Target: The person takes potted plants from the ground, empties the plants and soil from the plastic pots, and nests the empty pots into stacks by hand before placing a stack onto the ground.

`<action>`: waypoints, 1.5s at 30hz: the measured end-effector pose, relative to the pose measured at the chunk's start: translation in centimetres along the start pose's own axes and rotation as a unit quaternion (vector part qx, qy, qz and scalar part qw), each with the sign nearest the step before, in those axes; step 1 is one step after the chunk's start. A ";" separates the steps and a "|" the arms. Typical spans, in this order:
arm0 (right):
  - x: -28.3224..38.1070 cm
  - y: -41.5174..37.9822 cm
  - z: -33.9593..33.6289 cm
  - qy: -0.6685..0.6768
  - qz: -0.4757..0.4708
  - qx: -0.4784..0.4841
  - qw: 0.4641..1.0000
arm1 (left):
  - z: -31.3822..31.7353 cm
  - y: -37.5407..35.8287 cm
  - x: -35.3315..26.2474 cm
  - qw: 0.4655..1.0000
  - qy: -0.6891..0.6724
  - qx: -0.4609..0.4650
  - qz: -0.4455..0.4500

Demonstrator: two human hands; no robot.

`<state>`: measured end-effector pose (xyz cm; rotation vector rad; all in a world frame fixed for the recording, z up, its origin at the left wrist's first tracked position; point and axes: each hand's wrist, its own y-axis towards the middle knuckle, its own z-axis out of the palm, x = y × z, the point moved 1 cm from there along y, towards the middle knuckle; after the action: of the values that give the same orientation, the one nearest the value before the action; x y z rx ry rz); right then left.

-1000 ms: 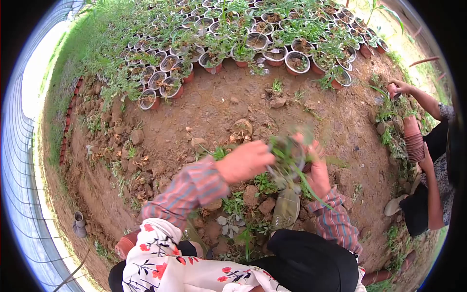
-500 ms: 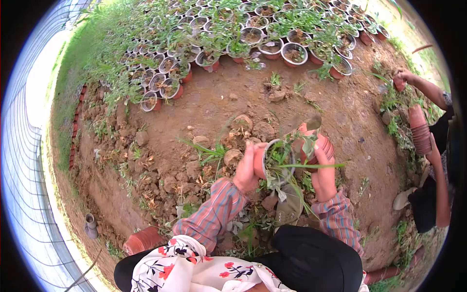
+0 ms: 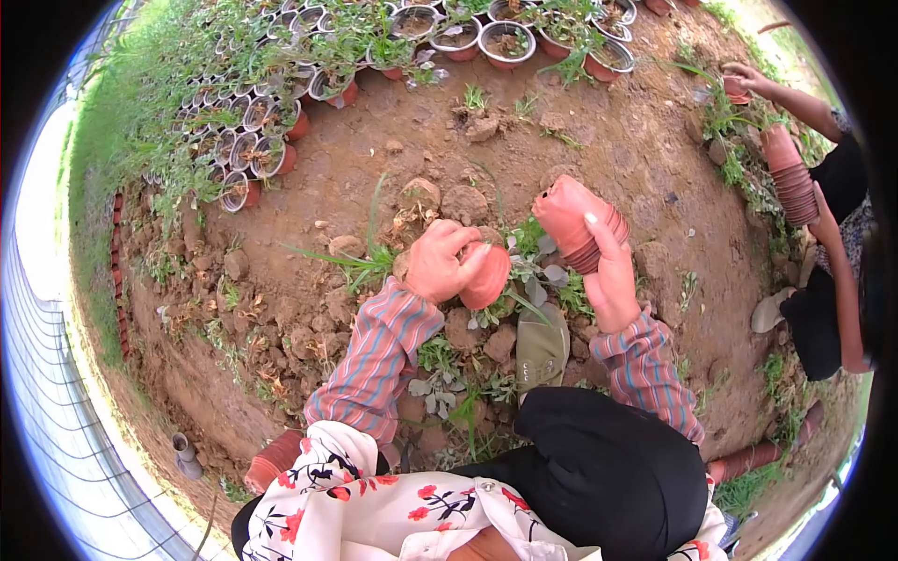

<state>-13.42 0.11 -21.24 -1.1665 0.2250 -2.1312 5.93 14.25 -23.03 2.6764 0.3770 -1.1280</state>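
Observation:
My left hand (image 3: 441, 264) grips a single red-brown pot (image 3: 486, 278), which is tipped over with its base toward me. Green leaves (image 3: 531, 271) show beside and under it, near the toe of an olive shoe (image 3: 542, 348). In my right hand (image 3: 611, 280) is a nested stack of red pots (image 3: 577, 222), tilted with its closed end up and to the left. The two hands are apart, over soil clods and uprooted plants.
Rows of potted plants (image 3: 458, 37) fill the top. Clods (image 3: 327, 323) and weeds lie to the left. At the right a co-worker's hand (image 3: 748, 82) holds a pot, the other a pot stack (image 3: 789, 178). Another stack (image 3: 273, 460) lies lower left.
My left hand has turned the pot from sideways, plant showing, to upside down and moved left. The stack in my right hand has moved up, away from that pot. The view has shifted.

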 end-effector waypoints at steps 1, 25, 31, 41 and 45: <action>0.1 0.0 0.0 0.001 0.000 -0.003 1.000 | -0.2 0.0 -0.1 1.000 0.008 -0.008 -0.005; -2.7 -0.4 -1.7 0.030 0.039 -0.029 0.998 | 1.2 -5.5 -0.3 0.978 -0.034 0.056 -0.200; -2.9 -0.1 -2.8 0.034 0.047 -0.029 0.998 | -0.8 -3.6 -0.9 0.974 -0.087 -0.104 -0.182; -2.5 -0.1 -2.8 0.047 0.039 -0.040 0.997 | -1.5 -2.7 -0.2 0.993 0.118 -0.004 -0.031; -2.6 -0.2 -2.3 0.019 0.055 -0.025 0.998 | -2.0 -5.2 -1.0 0.995 0.081 -0.056 -0.007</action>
<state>-14.42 1.52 -24.24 -1.1163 0.3540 -2.0631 5.01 19.64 -21.43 2.6771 0.4714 -0.8674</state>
